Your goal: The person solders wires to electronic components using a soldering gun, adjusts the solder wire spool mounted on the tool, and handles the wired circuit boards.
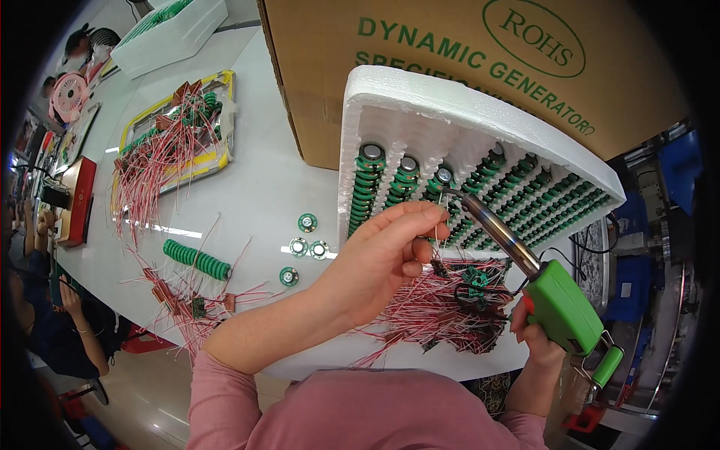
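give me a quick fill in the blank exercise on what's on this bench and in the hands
1. The right hand holds a soldering iron whose handle is ____ in colour.
2. The rows of small round speakers sit in a white ____ tray.
3. Behind the tray stands a large ____ box with green print.
4. The loose wires piled under the hands are red and ____.

Missing words: green; foam; cardboard; white

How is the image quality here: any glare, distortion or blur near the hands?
Head view: strong fisheye bending with dark corners; the cardboard box edges curve. Glare streaks lie on the white table beside the small green discs. The left hand, right hand and soldering iron look sharp.
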`<action>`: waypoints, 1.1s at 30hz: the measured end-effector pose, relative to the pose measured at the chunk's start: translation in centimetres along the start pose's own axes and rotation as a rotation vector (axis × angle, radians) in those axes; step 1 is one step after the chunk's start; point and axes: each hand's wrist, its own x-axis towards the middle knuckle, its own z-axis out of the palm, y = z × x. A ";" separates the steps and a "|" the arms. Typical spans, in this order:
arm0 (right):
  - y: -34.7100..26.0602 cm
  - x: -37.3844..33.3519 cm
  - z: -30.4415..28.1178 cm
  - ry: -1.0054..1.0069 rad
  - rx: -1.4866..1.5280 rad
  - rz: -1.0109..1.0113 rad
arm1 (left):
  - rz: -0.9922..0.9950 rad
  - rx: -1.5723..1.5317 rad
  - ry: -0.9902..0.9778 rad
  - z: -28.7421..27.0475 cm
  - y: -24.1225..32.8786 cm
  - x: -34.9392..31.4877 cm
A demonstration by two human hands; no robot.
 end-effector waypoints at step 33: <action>-0.1 -0.1 0.1 -0.039 0.074 -0.018 | 0.008 0.013 -0.018 -0.4 0.1 0.2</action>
